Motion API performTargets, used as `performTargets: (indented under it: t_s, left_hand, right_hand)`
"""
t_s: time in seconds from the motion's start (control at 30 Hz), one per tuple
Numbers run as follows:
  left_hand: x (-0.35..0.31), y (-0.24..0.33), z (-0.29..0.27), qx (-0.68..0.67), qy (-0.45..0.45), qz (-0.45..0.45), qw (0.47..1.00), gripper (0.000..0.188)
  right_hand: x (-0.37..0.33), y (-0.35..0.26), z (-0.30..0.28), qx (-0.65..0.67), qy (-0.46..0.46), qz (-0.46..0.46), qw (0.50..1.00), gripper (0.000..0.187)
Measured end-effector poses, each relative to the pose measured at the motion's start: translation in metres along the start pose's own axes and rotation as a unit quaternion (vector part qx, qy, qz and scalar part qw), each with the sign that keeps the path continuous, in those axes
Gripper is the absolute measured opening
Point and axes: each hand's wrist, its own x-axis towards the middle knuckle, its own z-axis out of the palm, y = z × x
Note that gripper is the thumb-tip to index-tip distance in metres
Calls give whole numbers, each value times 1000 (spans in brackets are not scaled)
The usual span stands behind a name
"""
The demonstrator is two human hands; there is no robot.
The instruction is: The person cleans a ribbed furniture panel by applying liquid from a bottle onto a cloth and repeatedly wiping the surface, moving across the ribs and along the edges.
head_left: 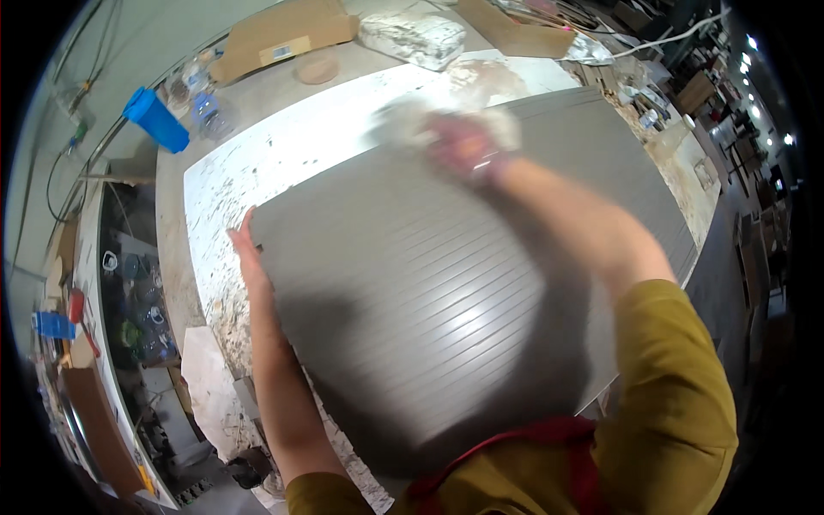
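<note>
Brace left hand [247, 256], outstretched and grasping nothing, against left edge of grooved grey panel [403, 275], laid over worktop [174, 225]; with right hand [463, 150], blurred but apparently gripping whitish cloth [402, 125], judged best to wipe evenly along grooves

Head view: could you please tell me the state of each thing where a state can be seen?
Left hand: open, against the panel's left edge.
Right hand: blurred at the far side, grip unclear.
Pale bundle: at the right hand, blurred.
Grey panel: lying flat, grooved, shiny in the middle.
White sheet: partly under the panel, speckled with dark marks.
Blue cup: seemingly upright, contents hidden.
Cardboard box: open, with things inside.
</note>
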Motion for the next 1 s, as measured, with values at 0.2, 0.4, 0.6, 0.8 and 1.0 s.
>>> performTargets:
  t_s: [0.2,0.4,0.6,0.8,1.0]
  left_hand:
    - [-2,-5,15,-18,1,5,1000,71]
    - [-9,24,15,-73,23,-62,995,80]
    - [-1,12,12,-77,64,-72,992,82]
    - [-9,20,13,-89,-9,-129,988,81]
    - [-7,26,14,-314,-9,-164,935,86]
  right_hand:
    - [-39,86,-75,-193,-4,245,950,27]
    - [22,-158,58,-38,-60,-116,991,22]
    - [37,-194,87,49,-85,-199,975,30]
    - [-1,-28,-4,-43,-46,54,997,29]
    - [-23,-226,57,28,-71,-256,964,22]
